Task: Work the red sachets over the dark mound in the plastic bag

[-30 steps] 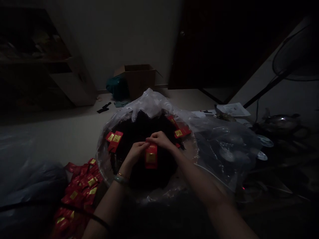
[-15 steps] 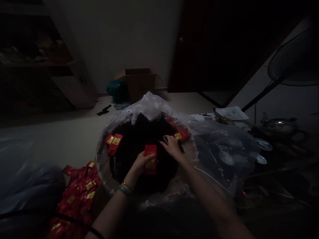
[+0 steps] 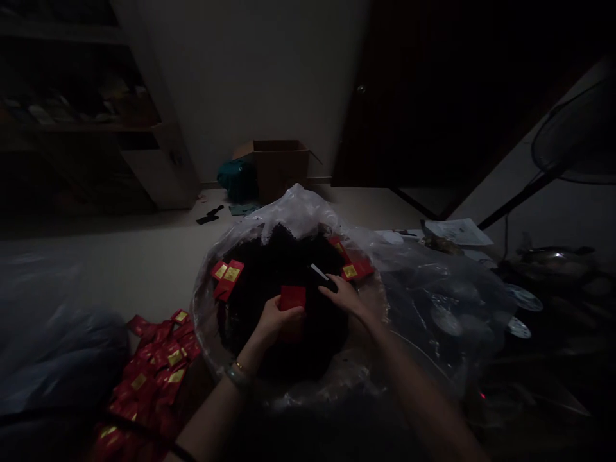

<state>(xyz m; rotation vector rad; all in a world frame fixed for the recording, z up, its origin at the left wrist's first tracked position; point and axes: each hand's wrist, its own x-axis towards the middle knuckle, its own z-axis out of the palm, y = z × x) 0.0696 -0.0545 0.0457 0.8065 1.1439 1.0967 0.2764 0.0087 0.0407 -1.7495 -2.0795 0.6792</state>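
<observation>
In the head view my left hand [image 3: 272, 321] pinches a small red packet [image 3: 292, 298], with the thumb across its front. It is held over a heap of dark loose material [image 3: 283, 256], perhaps tea leaves, in a wide round container lined with clear plastic [image 3: 299, 200]. My right hand [image 3: 344, 295] hangs over the right part of the heap, its fingers closed at the end of a pale flat strip [image 3: 319, 272]; too dark to name its kind. Red packets with gold labels lie on the heap's left edge [image 3: 231, 274] and right edge [image 3: 356, 269].
A pile of red packets [image 3: 163, 359] lies at lower left beside a dark plastic-covered bundle [image 3: 62, 366]. Behind stand a cardboard box [image 3: 282, 170] and a teal bag [image 3: 237, 179]. To the right are clear plastic sheeting [image 3: 433, 289], patterned dishes [image 3: 523, 297], a kettle [image 3: 553, 256] and a fan [image 3: 577, 135].
The left hand's packet has turned, and its gold label no longer shows. My right hand has shifted slightly right and down, and the pale strip now shows clearly. The view has shifted slightly.
</observation>
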